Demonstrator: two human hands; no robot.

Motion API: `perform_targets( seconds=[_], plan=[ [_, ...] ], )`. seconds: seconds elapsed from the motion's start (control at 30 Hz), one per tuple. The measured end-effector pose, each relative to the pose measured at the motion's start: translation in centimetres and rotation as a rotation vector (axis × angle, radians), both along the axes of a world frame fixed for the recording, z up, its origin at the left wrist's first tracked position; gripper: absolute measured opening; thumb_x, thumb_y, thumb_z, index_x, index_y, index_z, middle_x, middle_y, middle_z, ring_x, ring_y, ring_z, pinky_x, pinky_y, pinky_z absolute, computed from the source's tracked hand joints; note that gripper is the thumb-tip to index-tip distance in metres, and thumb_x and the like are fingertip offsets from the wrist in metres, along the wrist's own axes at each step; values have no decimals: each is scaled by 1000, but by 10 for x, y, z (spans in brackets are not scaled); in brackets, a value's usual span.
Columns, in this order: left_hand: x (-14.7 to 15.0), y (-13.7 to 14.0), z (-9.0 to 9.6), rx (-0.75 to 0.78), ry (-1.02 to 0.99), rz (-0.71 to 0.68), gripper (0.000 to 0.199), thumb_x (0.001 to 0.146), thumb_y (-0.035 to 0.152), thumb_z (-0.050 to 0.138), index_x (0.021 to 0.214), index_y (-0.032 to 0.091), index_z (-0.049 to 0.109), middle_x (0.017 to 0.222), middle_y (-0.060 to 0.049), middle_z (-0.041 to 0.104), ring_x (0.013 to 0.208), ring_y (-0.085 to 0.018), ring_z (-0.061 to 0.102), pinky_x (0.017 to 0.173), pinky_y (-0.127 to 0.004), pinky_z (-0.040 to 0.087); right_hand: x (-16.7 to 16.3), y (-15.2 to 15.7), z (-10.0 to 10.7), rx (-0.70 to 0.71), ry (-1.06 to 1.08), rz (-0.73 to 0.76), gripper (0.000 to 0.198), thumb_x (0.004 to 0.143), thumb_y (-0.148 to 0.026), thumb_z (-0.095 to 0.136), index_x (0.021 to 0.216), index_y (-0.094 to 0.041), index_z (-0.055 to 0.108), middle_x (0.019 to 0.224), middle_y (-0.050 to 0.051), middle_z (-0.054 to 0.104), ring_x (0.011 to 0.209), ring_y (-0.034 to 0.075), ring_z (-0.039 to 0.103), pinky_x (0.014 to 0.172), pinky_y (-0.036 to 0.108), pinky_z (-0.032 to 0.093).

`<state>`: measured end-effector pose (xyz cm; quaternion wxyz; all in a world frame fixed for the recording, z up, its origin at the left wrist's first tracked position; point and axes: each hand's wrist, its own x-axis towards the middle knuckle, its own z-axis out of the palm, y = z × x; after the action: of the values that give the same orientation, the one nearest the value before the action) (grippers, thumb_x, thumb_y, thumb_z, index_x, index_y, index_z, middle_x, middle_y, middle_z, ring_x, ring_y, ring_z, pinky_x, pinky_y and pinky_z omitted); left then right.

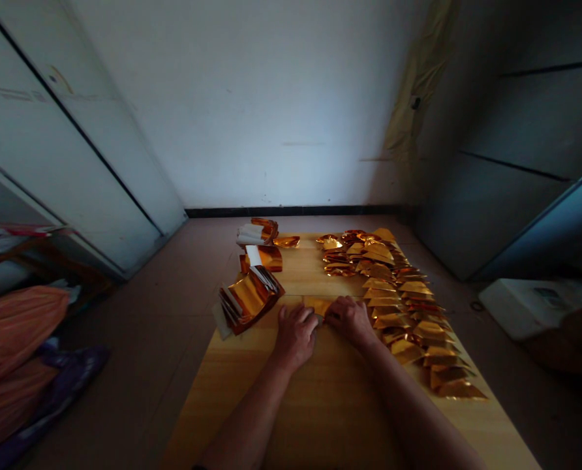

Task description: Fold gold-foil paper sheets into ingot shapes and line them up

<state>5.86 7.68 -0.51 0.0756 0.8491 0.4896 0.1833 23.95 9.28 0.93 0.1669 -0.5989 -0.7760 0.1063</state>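
A sheet of gold foil paper (pixel 317 305) lies on the wooden table between my hands, with a small greyish part showing at its near edge. My left hand (pixel 297 333) has its fingers bent and pressed together at the sheet's left side. At the right side, my right hand (pixel 352 320) pinches the sheet's edge, its fingertips partly hidden. Left of my hands sits a curved stack of gold foil paper sheets (pixel 249 297) with white backs. Many folded gold foil pieces (pixel 386 303) stand in overlapping rows on the right.
The wooden table (pixel 252 405) has smaller stacks of foil paper (pixel 266 258) at its far left. A white wall (pixel 281 117) rises beyond it. Orange cloth (pixel 19 333) is heaped at the left, and a white box (pixel 530 307) stands on the floor at the right.
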Motion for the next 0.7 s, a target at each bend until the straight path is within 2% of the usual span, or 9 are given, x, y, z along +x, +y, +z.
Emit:
perform_targets(
  seconds=[0.33,0.7],
  plan=[
    [-2,-2,-3,15,14,-28,43,78,9,52,113,31,59,123,-5,58,126,-26,42,108,-60,17,-4,5,0,-73,-39,-80,8,82,-28,63,81,-26,70,88,1,68,90,17,58,74,27,30],
    [-2,-3,-3,8,44,-22,36,78,12,53,105,34,63,125,-3,57,127,-27,41,107,-63,16,-5,6,1,-110,19,-131,9,78,-25,61,81,-25,69,90,0,69,91,17,59,75,27,32]
  ],
)
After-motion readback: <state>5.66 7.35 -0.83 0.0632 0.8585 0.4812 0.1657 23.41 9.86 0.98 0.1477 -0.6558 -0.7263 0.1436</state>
